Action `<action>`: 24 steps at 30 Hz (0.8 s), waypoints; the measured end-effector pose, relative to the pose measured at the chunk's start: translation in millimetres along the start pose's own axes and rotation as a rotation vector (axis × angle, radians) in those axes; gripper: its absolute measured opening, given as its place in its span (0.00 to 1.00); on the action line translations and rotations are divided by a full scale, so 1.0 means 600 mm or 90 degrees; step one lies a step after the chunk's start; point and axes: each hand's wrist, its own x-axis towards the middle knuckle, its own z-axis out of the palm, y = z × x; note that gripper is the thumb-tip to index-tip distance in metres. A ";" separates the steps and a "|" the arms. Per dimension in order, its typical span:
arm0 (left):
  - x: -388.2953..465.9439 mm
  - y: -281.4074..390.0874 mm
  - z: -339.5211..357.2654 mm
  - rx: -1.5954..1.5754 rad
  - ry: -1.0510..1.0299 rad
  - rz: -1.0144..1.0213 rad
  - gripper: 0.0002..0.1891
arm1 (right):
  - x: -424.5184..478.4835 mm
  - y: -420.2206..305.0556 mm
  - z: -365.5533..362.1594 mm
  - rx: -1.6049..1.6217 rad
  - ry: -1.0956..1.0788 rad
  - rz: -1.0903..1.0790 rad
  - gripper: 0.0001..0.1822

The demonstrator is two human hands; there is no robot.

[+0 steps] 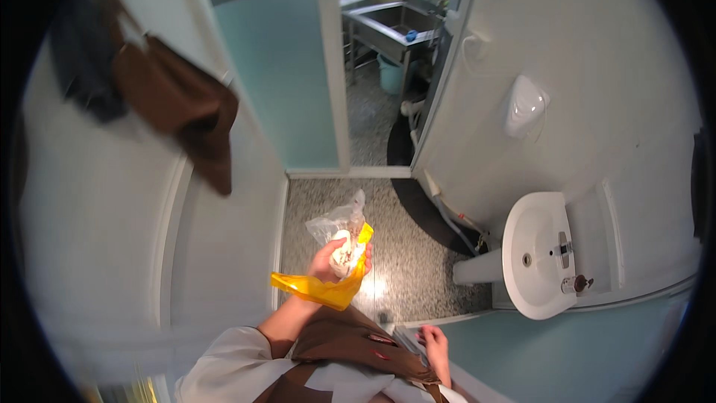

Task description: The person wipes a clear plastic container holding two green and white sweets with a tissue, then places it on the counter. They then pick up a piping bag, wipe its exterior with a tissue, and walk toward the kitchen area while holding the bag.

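Observation:
My left hand grips a clear plastic bag with something white and reddish-brown inside; I cannot tell what it is. Bunched in the same grip, a yellow plastic bag droops over the wrist, its far end rising beside the clear one. Low at my right side, my right hand has its fingers bent next to a grey door edge. Whether it touches that edge or holds anything is unclear. A brown apron covers my front over white sleeves.
To the right stands a white pedestal washbasin with a soap dispenser. Ahead, a frosted glass panel adjoins a doorway showing a steel sink and a bucket. A brown cloth garment hangs at left. Hoses run along the right wall.

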 end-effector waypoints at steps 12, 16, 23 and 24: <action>0.575 0.350 0.174 0.099 0.004 -0.128 0.22 | 0.391 -0.383 0.180 -0.046 0.072 0.004 0.14; 0.744 0.443 0.228 0.034 0.072 -0.117 0.12 | 0.533 -0.531 0.253 -0.018 0.032 -0.014 0.14; 1.023 0.637 0.242 -0.037 0.098 -0.036 0.19 | 0.842 -0.747 0.342 -0.033 -0.154 -0.082 0.14; 1.064 0.661 0.242 -0.040 0.090 -0.034 0.18 | 0.868 -0.782 0.340 -0.034 -0.154 -0.071 0.15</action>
